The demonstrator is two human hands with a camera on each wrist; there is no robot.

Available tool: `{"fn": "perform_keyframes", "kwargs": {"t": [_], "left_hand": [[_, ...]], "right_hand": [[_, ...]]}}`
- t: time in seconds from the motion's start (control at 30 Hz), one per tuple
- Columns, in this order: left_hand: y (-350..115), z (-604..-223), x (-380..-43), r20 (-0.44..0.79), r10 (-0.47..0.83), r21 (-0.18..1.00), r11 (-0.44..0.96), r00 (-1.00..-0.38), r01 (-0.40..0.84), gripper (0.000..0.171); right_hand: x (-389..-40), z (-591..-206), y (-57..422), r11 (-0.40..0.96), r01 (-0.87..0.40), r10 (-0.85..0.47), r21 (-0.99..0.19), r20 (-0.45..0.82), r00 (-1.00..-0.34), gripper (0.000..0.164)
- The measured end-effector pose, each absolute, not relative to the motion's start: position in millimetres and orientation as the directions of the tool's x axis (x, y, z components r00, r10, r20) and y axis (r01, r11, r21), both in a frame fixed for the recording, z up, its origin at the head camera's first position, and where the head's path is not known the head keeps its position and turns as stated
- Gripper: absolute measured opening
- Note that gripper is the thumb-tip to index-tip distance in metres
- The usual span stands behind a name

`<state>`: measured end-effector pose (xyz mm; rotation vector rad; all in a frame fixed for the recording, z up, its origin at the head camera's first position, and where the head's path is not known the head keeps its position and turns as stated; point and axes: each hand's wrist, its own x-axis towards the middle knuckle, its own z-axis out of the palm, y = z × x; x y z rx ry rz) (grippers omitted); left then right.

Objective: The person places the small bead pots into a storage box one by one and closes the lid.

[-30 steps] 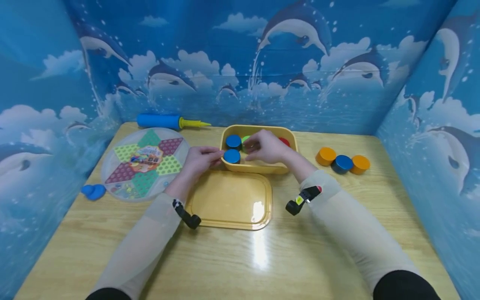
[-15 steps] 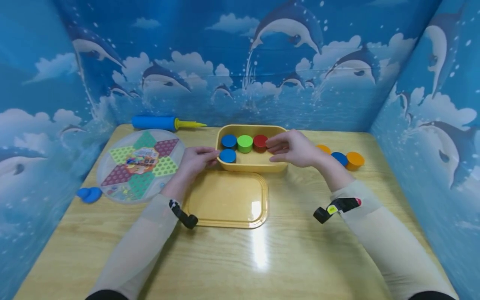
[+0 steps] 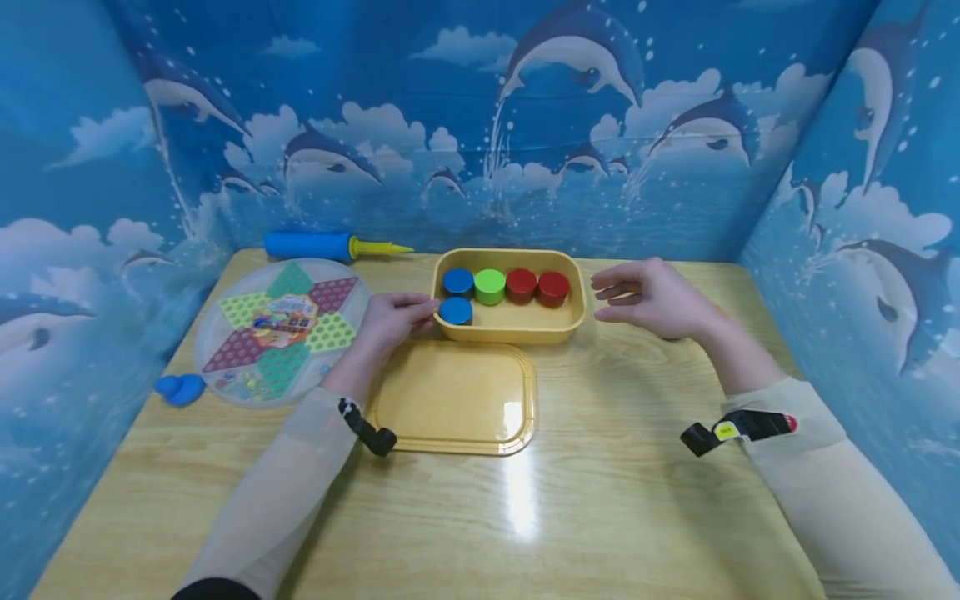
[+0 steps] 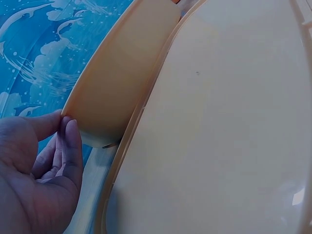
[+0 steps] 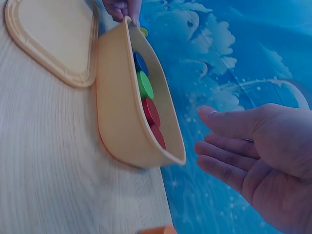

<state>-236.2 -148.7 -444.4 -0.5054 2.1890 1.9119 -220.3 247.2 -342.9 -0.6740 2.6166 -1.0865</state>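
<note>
A yellow box (image 3: 510,327) stands mid-table. Its back row holds a blue cylinder (image 3: 457,282), a green one (image 3: 489,286) and two red ones (image 3: 537,286); a second blue cylinder (image 3: 454,311) sits front left. My left hand (image 3: 393,319) holds the box's left front corner, fingertips against its wall (image 4: 122,83). My right hand (image 3: 648,296) hovers to the right of the box, fingers straight, palm empty (image 5: 258,146). It hides the loose cylinders on the table there; only an orange edge (image 5: 156,230) shows in the right wrist view.
The box's yellow lid (image 3: 453,400) lies flat just in front of it. A round star-pattern game board (image 3: 281,329) lies at the left, a blue pump (image 3: 315,244) behind it and a small blue piece (image 3: 178,387) near the left edge. Blue dolphin walls enclose three sides.
My right hand drew out of the box and moved right, leaving a second red cylinder in the back row, and now covers the loose cylinders. My left hand stayed put.
</note>
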Motion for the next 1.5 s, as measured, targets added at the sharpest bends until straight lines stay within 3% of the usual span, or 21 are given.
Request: {"fn": "perform_keyframes", "kwargs": {"t": [0.3, 0.77, 1.17, 1.5], "left_hand": [[-149.6, -444.5, -236.1, -0.349, -0.122, 0.928, 0.092, -0.929, -0.361, 0.031], [-148.4, -441.8, -234.4, -0.349, -0.110, 0.930, 0.084, -0.931, -0.359, 0.034], [-148.4, -440.1, -234.9, -0.361, -0.120, 0.923, 0.094, -0.925, -0.372, 0.035], [-148.4, -441.3, -234.5, -0.352, -0.114, 0.928, 0.086, -0.929, -0.362, 0.035]], "right_hand": [[-214.1, -347.1, 283.0, 0.643, -0.253, -0.428, -0.722, -0.065, -0.901, 0.054], [-213.3, -366.7, 348.9, 0.787, -0.178, -0.275, -0.591, -0.078, -0.958, 0.062], [-222.6, -395.3, 390.4, 0.833, -0.078, -0.211, -0.548, -0.185, -0.960, 0.078], [-228.9, -421.1, 407.7, 0.832, -0.090, -0.208, -0.547, -0.158, -0.965, 0.081]]}}
